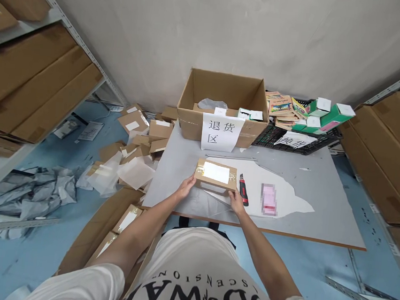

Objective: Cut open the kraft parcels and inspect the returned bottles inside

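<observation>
Cardboard, a small flat brown parcel with a white label (216, 175), is sitting near the grey tabletop (322, 199) front edge, each end clasped by the left hand (185, 188) and right hand (236, 201), whose grip is risking brushing the red-and-black utility knife (243, 190) just beside it.

A white short-sleeved T-shirt (188, 271) with black printed lettering, forearms bare.

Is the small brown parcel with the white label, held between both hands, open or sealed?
Sealed: the small brown cardboard parcel lies flat, flaps closed, tape visible at both ends beside its white label.
</observation>
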A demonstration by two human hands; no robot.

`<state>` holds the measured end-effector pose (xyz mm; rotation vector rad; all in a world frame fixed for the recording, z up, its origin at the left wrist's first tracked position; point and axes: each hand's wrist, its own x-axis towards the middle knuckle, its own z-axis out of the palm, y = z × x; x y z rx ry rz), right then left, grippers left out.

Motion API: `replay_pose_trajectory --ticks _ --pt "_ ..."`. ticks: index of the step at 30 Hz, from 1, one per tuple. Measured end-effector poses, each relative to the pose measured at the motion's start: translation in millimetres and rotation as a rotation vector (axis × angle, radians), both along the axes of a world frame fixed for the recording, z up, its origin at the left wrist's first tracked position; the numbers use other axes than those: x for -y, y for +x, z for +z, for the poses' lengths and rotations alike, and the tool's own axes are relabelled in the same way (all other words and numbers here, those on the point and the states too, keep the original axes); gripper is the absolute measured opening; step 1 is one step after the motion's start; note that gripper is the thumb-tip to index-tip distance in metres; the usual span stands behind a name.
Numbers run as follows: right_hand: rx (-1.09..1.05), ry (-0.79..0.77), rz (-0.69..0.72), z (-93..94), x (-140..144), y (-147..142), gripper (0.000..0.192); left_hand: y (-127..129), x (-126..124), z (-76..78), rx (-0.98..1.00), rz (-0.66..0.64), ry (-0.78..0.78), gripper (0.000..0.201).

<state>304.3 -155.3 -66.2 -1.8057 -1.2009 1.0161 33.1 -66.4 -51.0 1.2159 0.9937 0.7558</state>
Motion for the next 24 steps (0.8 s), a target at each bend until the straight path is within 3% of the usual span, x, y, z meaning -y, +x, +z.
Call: replay_pose_trajectory --ticks 4,7,12,18,24 --pt "0.142 -0.04 0.047 25.1 -16.8 12.6 0.039 -1.5 -14.2 18.4 -0.087 0.016 0.059 0.08" --pt "0.243 -0.06 0.117 47.9 -35.4 22.0 0.04 -4.4 -27.4 28.1 -0.204 0.035 0.117 0.069" --pt "0.353 -0.174 0.163 68.0 -64.3 30.8 0.046 -1.3 -35.5 24.4 -0.261 0.091 -0.016 0.051" --pt "0.365 -0.303 0.132 51.3 -78.6 30.3 0.046 5.1 -30.7 3.2 -0.203 0.11 -0.165 0.049" --pt "0.329 -0.345 0.072 24.2 -71.8 26.7 0.047 3.6 -27.8 -20.7 -0.018 0.08 -0.17 0.07"
